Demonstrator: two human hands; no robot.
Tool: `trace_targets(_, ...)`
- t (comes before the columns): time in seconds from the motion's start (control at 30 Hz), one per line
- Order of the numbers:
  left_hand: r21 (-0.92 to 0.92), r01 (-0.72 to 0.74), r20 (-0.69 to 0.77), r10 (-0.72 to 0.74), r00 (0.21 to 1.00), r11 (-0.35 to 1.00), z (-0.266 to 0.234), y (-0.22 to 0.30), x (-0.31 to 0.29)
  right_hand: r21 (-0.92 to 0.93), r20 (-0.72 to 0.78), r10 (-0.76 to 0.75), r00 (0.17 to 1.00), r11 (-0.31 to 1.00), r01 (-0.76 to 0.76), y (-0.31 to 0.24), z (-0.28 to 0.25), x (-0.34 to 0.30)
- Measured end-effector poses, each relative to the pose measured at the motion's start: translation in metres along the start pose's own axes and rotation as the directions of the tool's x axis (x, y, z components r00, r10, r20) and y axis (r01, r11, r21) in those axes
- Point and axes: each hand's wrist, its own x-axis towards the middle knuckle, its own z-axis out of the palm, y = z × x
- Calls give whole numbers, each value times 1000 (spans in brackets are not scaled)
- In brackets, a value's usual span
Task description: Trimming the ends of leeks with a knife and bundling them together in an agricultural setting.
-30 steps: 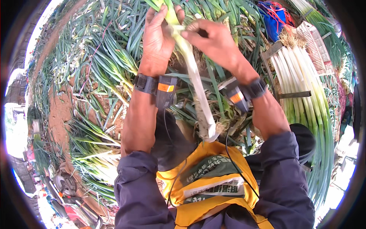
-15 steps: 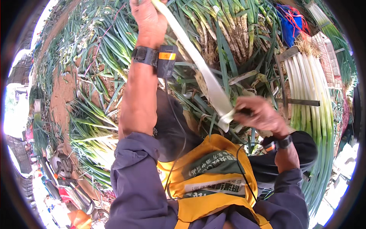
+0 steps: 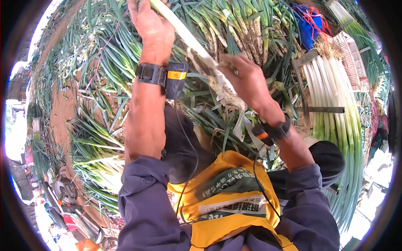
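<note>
Now the curled right hand (image 3: pixel 249 83), grip unclear, had risen mid-frame beside the long white-green leek (image 3: pixel 184 31); the left hand (image 3: pixel 151 26), upper left, clasped it; peeling seemed unfinished.

Brown earth floor (image 3: pixel 62 112), bare strip toward left side. Leafy green onions (image 3: pixel 98 165) heaped along strip's right edge.

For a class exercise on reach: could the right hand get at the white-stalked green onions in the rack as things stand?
Probably yes: the right hand is on that side, and the white-stalked green onions in the rack look largely uncovered, though its crossbar partly obstructs.
</note>
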Motion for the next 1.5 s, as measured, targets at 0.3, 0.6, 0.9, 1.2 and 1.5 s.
trace_targets(0.3,-55,297,254,-274,927,953,-35,-18,12,-373,-155,-152,976,924,85,10,40,21)
trace_targets(0.6,-71,232,100,-225,969,970,-26,-26,13,-306,251,-454,855,801,515,10,35,-5)
trace_targets(0.9,-10,138,166,-135,977,990,-48,-18,40,67,332,-265,905,964,258,3,-1,-22)
trace_targets(1.2,-3,243,148,-239,960,970,-48,-20,40,-272,624,258,737,957,-104,57,-25,-110)
trace_targets(1.5,-105,352,193,-328,925,930,-47,-27,46,-144,349,-175,921,961,237,36,-8,-6)
